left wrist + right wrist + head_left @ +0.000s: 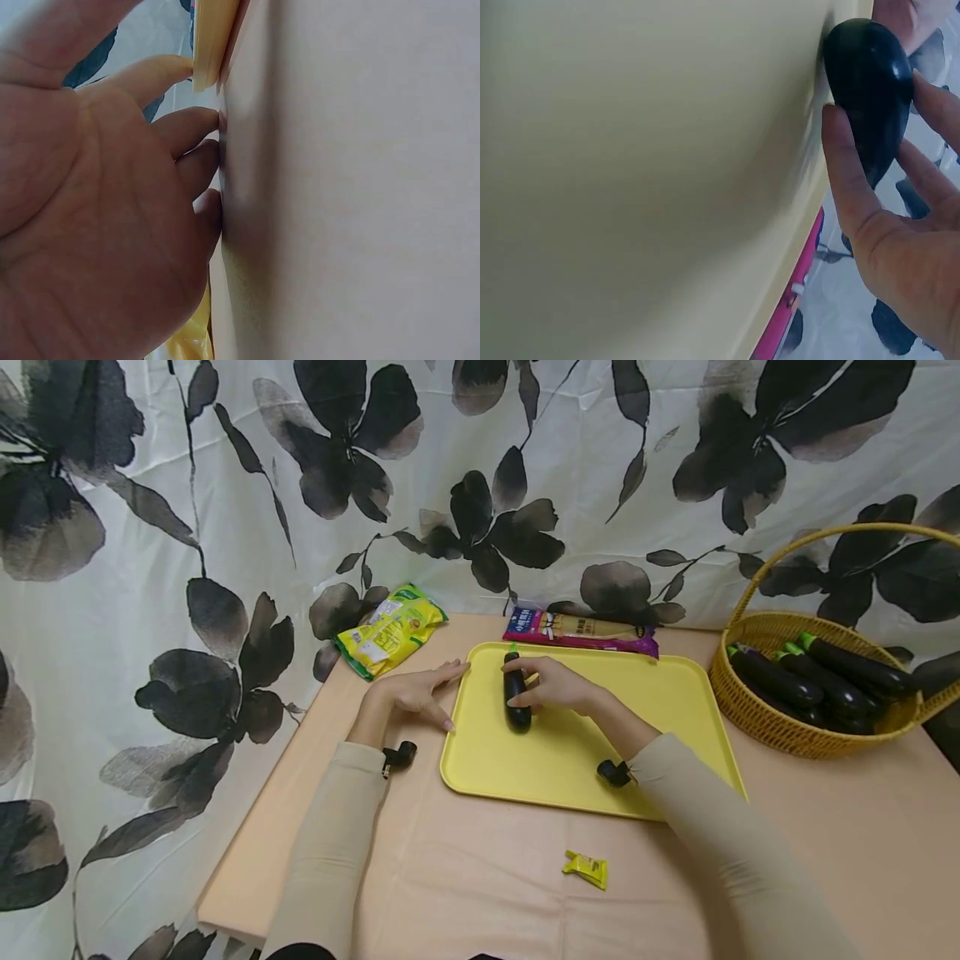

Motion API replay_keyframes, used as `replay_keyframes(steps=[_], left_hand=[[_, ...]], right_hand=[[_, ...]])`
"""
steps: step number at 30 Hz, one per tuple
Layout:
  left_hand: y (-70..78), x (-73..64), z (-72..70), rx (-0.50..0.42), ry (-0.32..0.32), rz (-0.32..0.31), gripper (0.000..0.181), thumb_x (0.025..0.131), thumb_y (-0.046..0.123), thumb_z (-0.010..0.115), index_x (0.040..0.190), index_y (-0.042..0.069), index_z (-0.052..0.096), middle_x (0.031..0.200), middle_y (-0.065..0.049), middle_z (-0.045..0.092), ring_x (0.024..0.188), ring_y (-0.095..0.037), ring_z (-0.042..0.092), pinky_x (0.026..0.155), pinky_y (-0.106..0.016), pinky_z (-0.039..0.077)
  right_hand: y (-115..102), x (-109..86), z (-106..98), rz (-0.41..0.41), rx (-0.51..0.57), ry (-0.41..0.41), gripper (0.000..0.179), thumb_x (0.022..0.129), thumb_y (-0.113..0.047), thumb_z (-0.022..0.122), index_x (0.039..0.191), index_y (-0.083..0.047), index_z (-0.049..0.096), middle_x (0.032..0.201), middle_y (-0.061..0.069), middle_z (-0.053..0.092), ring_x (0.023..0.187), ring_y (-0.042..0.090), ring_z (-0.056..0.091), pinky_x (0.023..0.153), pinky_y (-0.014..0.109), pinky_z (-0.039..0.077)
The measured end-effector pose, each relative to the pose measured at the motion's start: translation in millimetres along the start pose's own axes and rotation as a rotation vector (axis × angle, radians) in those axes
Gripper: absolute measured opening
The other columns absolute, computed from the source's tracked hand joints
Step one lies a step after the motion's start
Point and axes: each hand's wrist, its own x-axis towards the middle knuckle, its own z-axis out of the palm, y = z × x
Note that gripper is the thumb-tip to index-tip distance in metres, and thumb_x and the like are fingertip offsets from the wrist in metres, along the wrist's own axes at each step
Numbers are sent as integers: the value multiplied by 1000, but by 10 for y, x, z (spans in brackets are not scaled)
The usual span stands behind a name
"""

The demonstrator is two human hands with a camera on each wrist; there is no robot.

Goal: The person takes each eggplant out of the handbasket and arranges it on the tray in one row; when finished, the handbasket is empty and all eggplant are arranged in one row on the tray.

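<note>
"Head view: how does the dark eggplant [514, 685] lie from the fingers?"

"Start at the left. Your left hand [411, 690] is beside the yellow tray [525, 768], fingers spread apart, a fingertip touching its left edge. It looks like it holds nothing. Next is the eggplant, over the left part of the tray. Its long side runs away from you, green end far, fat round end near. Then comes your right hand [558, 685], reaching in from the right."

"Which hand is nearer?"

"Your right one. It pinches the eggplant between thumb and fingers, so the eggplant is at your fingertips, left of your palm. I cannot tell if it touches the tray."

"Now count, left to right."

"One yellow bag [393, 631], behind your left hand. Two hands. One tray. One eggplant in your fingers. One long pack [581, 633], just behind the tray. One tiny yellow packet [587, 869] on the table [465, 877], on your side of the tray. One basket [787, 732] at the far right, with other eggplants [832, 689] inside: at least three, but some may hide underneath."
</note>
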Motion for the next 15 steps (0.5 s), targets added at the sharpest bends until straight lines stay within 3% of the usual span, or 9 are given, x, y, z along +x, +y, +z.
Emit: replay_keyframes(steps=[7, 15], left_hand=[[26, 0, -6, -32, -1, -29, 130, 68, 48, 96, 168, 36, 13, 177, 8, -5, 163, -19, -10, 132, -53, -1], [6, 8, 21, -73, 0, -16, 130, 69, 43, 97, 168, 35, 14, 177, 6, -5, 163, -20, -10, 132, -52, -1]], right_hand=[[-36, 101, 106, 17, -40, -13, 64, 97, -24, 76, 154, -12, 50, 122, 21, 52, 93, 26, 64, 78, 32, 60], [-56, 167, 186, 6, -76, -1, 64, 98, -28, 73, 155, -10, 49, 112, 18, 57, 80, 21, 65, 75, 32, 61]])
